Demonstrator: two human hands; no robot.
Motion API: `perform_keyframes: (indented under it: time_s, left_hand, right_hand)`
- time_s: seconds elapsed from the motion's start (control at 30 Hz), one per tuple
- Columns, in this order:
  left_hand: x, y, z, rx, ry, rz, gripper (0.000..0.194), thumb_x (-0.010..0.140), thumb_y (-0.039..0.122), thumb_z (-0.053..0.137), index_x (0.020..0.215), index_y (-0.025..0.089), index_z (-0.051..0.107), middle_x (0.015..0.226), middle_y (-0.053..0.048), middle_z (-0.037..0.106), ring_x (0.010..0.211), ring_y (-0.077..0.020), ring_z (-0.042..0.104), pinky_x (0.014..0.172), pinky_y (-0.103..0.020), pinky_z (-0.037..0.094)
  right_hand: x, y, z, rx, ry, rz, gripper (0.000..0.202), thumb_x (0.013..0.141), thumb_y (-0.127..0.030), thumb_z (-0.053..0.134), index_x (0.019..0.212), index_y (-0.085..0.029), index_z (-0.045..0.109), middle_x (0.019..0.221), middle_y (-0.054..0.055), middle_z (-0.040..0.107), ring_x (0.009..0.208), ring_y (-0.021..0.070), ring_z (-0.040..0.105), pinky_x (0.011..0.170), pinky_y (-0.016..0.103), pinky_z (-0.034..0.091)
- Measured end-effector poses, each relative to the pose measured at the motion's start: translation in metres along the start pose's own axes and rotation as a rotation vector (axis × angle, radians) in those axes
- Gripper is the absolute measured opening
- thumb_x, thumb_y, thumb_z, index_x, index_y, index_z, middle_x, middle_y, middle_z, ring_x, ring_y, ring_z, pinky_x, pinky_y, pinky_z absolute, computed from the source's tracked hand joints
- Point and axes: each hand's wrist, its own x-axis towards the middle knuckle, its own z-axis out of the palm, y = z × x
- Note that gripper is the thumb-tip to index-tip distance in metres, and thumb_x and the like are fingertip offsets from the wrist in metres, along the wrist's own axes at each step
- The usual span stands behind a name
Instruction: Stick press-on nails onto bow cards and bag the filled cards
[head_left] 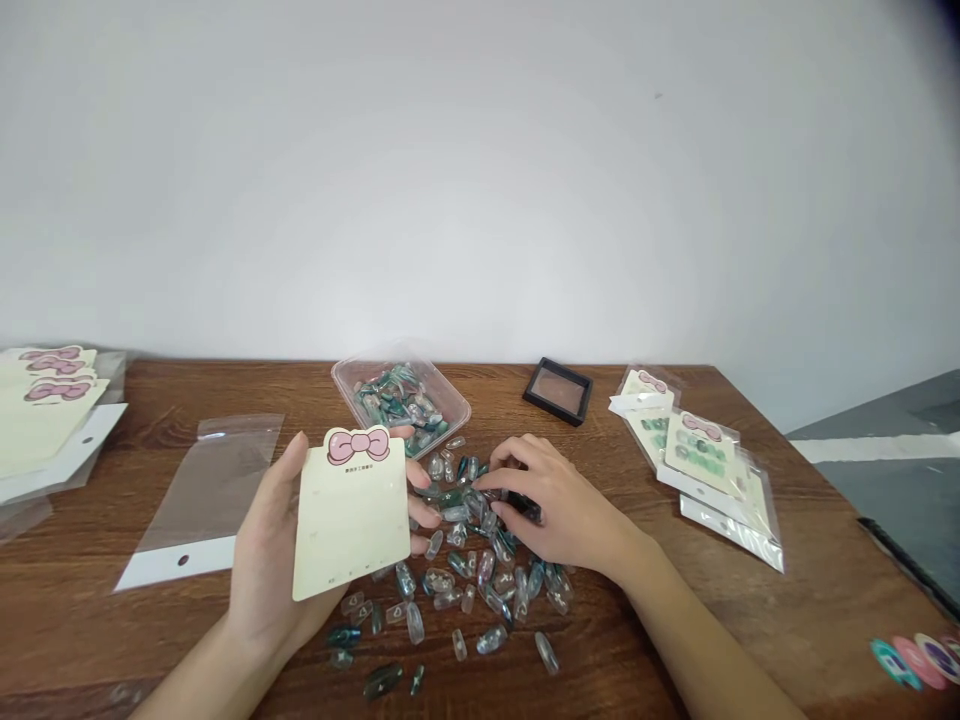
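Left hand (262, 560) holds a cream card (352, 530), printed face toward the camera, bow end away from the person; thumb at its left edge, fingers behind it, fingertips showing past the right edge. Right hand (553, 505) is at the far right part of a loose heap of translucent nail tips (486, 567) on the wooden table (622, 650), fingers bent, thumb and index tips down among the pieces. Cannot tell whether they pinch one; contact is hidden by clutter. Key relation: heap lies below and to the left of the right fingertips, most of it spread toward the person, between them and the card. Right hand is nearer the densest part; left fingertips hang over or beside the left margin, contact unclear. Long axes of pieces are mixed: a dark green tip (450, 497) just left of the right fingertips lies roughly crosswise, while several nearer the person point obliquely away. Plastic tub (457, 402) of similar pieces stands beyond the heap.
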Motion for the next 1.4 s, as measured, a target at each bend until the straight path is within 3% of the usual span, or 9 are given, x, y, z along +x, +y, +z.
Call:
perform_keyframes:
  time_s: [0.13,0.3,0.5,0.77,1.0,1.2,1.4]
  left_hand:
    - [0.004,-0.001,-0.007,0.023,-0.047,0.019,0.062,0.089,0.056,0.040,0.119,0.010,0.069,0.094,-0.022,0.073,0.074,-0.0395,0.070,0.065,-0.055,0.057]
    - [0.006,0.000,-0.009,0.038,-0.077,0.039,0.061,0.090,0.056,0.040,0.118,0.009,0.069,0.094,-0.023,0.073,0.073,-0.0386,0.071,0.065,-0.053,0.058]
    - [0.008,0.000,-0.010,0.048,-0.086,0.051,0.060,0.090,0.055,0.043,0.118,0.009,0.068,0.095,-0.023,0.073,0.075,-0.0391,0.071,0.066,-0.054,0.058]
    - [0.007,0.001,-0.009,0.036,-0.077,0.062,0.061,0.090,0.055,0.042,0.118,0.006,0.068,0.094,-0.024,0.073,0.073,-0.0391,0.072,0.064,-0.054,0.058]
    - [0.006,0.001,-0.008,0.058,-0.067,0.084,0.060,0.091,0.055,0.041,0.116,0.007,0.068,0.094,-0.024,0.073,0.072,-0.0387,0.072,0.063,-0.052,0.058]
    - [0.003,0.003,-0.008,0.052,-0.115,0.052,0.058,0.095,0.052,0.037,0.119,0.008,0.066,0.096,-0.022,0.073,0.077,-0.0376,0.071,0.069,-0.051,0.057]
    - [0.004,0.005,-0.010,0.055,-0.144,0.045,0.058,0.095,0.053,0.037,0.119,0.008,0.065,0.096,-0.022,0.073,0.078,-0.0387,0.071,0.069,-0.052,0.057]
  right_hand:
    - [0.000,0.001,0.002,0.027,-0.022,-0.005,0.015,0.090,-0.025,0.067,0.102,-0.028,0.073,0.107,0.006,0.059,0.102,0.0226,0.054,0.090,0.041,0.045]
    - [0.002,0.007,0.006,-0.047,-0.005,-0.008,0.006,0.091,-0.026,0.066,0.089,-0.023,0.071,0.101,0.005,0.062,0.094,0.0205,0.056,0.086,0.039,0.044]
    - [0.005,0.007,0.006,-0.115,0.069,-0.010,0.007,0.093,-0.018,0.059,0.089,-0.020,0.064,0.097,0.006,0.065,0.091,0.0207,0.057,0.082,0.037,0.044]
    - [0.003,0.008,0.009,-0.067,0.078,-0.029,0.011,0.092,-0.011,0.054,0.090,-0.020,0.060,0.087,0.003,0.069,0.081,0.0189,0.059,0.079,0.035,0.044]
    - [0.003,0.010,0.011,-0.094,0.080,-0.046,0.031,0.091,-0.009,0.051,0.117,-0.021,0.063,0.091,0.005,0.067,0.085,0.0208,0.057,0.079,0.036,0.047]
    - [0.004,0.008,0.009,-0.077,0.081,-0.030,0.017,0.091,-0.010,0.052,0.095,-0.020,0.066,0.088,0.005,0.066,0.084,0.0201,0.057,0.076,0.035,0.049]
    - [0.004,0.008,0.008,-0.033,0.155,-0.055,0.012,0.092,-0.011,0.055,0.094,-0.020,0.062,0.091,0.005,0.069,0.086,0.0199,0.061,0.077,0.035,0.052]
